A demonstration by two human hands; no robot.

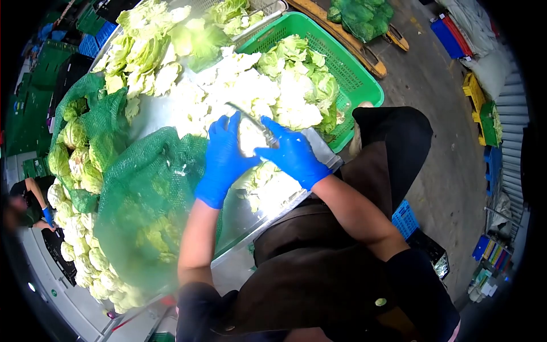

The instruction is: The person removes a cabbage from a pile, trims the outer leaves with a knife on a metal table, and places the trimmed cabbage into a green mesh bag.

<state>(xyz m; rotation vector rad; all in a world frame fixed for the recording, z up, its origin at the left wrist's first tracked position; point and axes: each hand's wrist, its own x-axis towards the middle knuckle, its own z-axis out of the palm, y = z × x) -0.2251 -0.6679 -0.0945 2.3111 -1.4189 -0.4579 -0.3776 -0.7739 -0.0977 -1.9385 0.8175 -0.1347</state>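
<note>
My left hand point(226, 159), in a blue glove, cups the left side of a pale cabbage point(249, 139), which glare partly washes out. On its right side is my right hand point(293, 157), also gloved in blue, with its fingers closed round a knife point(245, 115). The curved blade points up and left, over the top of the cabbage. Loose cabbage leaves point(250, 85) lie heaped beyond both hands on the metal table point(149, 117). More leaf scraps point(256, 188) are just below my hands.
A green crate point(364, 91) with leaves stands at the table's right end. Green net sacks point(154, 165) and piled cabbages point(85, 251) are on the left. A light crate point(268, 17) is at the far edge. A co-worker's gloved hand point(48, 216) shows far left.
</note>
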